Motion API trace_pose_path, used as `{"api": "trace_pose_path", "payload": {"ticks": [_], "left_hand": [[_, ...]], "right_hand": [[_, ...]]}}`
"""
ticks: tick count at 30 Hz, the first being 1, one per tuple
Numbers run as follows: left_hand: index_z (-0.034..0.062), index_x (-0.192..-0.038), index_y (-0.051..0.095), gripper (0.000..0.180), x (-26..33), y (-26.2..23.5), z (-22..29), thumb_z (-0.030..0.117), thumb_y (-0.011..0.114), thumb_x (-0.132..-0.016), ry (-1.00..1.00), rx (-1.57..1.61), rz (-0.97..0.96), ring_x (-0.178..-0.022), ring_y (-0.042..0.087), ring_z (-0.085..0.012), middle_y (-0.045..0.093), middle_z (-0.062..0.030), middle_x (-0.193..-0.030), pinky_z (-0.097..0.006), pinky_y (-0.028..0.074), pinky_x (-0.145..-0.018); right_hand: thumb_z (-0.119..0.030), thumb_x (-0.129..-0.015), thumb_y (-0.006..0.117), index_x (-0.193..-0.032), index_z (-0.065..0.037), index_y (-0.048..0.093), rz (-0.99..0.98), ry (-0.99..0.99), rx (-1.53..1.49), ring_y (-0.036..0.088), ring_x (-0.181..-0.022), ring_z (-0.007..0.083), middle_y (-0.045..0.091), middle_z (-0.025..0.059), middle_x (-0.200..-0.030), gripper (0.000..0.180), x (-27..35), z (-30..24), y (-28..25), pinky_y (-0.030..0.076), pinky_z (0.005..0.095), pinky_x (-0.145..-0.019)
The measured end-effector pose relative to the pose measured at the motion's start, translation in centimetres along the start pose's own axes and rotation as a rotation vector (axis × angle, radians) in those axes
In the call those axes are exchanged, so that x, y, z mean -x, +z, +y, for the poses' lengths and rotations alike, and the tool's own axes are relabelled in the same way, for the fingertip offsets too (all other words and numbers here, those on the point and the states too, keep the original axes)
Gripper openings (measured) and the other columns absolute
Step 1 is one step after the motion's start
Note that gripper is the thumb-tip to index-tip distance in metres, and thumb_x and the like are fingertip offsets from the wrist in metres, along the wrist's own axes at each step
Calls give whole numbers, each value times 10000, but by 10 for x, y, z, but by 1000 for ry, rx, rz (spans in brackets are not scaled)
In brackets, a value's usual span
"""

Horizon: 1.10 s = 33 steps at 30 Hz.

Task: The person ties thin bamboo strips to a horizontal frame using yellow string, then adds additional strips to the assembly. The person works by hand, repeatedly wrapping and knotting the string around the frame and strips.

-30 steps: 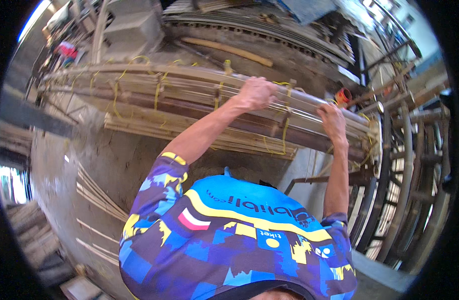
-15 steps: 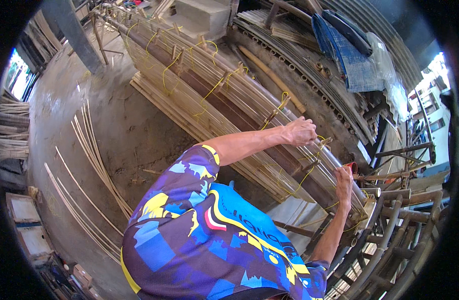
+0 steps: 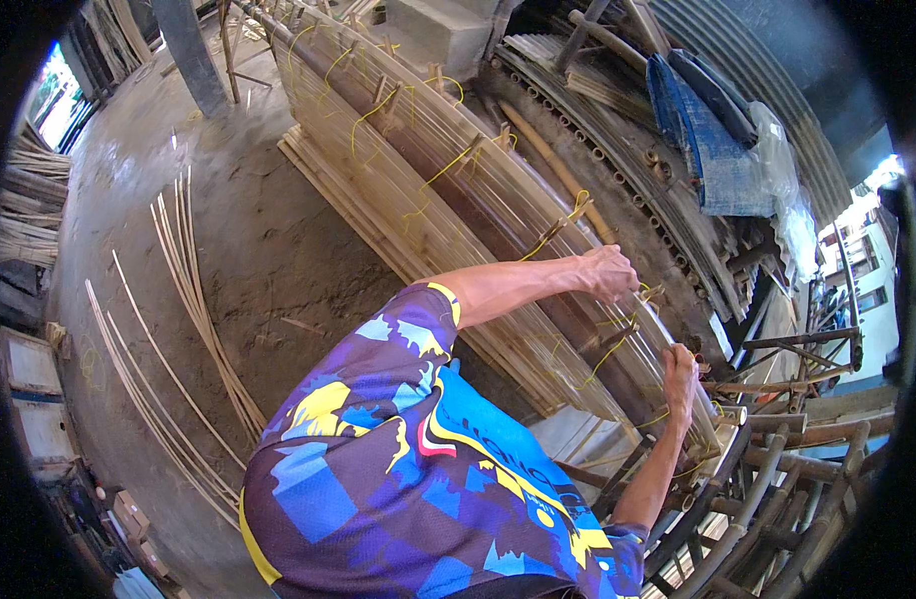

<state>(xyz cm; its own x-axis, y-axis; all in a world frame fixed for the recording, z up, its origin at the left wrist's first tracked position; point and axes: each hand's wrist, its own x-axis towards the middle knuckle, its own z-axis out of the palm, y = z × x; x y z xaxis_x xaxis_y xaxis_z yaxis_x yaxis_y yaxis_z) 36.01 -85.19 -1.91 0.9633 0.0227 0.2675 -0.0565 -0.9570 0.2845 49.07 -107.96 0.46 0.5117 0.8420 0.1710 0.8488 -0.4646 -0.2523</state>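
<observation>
A long trough-like assembly of thin wooden or bamboo strips (image 3: 378, 170) runs from the upper left to the lower right. Yellow cord (image 3: 446, 172) ties it at intervals around short wooden pegs (image 3: 548, 240), and a brown channel (image 3: 463, 208) lies along its middle. My left hand (image 3: 610, 274) is closed at the far rim, close to one of the cord ties. Farther along that rim, toward the right end, my right hand (image 3: 680, 371) has its fingers curled in. What either hand grips is hidden by the fingers.
Long thin strips (image 3: 203, 309) lie on the floor at left. Bamboo poles (image 3: 553, 160) and stacked corrugated sheets (image 3: 667, 240) lie beyond the assembly, with a blue tarp (image 3: 727, 180) on top. A bamboo rack (image 3: 767, 489) stands at lower right. A concrete post (image 3: 190, 60) rises at upper left.
The view has shifted slightly, so the far scene sits lower and more to the right. Both hands stay at the far rim. A red object beside my right hand no longer shows.
</observation>
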Motion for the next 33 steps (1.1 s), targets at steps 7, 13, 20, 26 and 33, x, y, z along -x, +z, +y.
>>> {"api": "trace_pose_path", "payload": {"ticks": [7,13,20,26,33], "left_hand": [[214,-1019,602,305,-14,8,-3,272,606,-719,-86,249,-144,-757,600,-234,629,-73,-841,-344,482,-653],[127,-972,613,259,-27,5,-9,143,553,-720,-21,299,-273,-755,590,-263,615,-146,-834,-367,456,-673],[46,-891,606,280,-33,8,-8,283,553,-752,62,306,-252,-700,584,-285,603,-170,-747,-390,445,-634],[-47,-814,579,513,-41,5,-11,456,480,-795,-80,414,-377,-659,517,-259,568,-202,-748,-387,409,-647],[29,-794,611,346,-32,-3,3,326,435,-815,-241,274,-347,-826,563,-313,597,-179,-846,-414,434,-698]], "right_hand": [[-216,-778,570,-900,-23,572,472,-47,-93,527,-851,321,546,159,-910,228,11,-17,5,420,385,-737],[-263,-797,560,-775,-31,592,79,267,-227,583,-668,277,583,151,-709,236,50,-98,68,437,356,-576],[-88,-799,483,-832,-53,569,881,-363,124,484,-576,225,479,60,-619,98,-50,-109,-15,372,341,-523],[-278,-828,459,-809,-20,567,140,-211,-210,542,-623,211,584,93,-706,280,-171,-81,-34,440,322,-572],[-290,-857,450,-764,-53,532,28,123,-1596,482,-527,138,496,5,-593,268,-110,-61,4,383,281,-463]]}}
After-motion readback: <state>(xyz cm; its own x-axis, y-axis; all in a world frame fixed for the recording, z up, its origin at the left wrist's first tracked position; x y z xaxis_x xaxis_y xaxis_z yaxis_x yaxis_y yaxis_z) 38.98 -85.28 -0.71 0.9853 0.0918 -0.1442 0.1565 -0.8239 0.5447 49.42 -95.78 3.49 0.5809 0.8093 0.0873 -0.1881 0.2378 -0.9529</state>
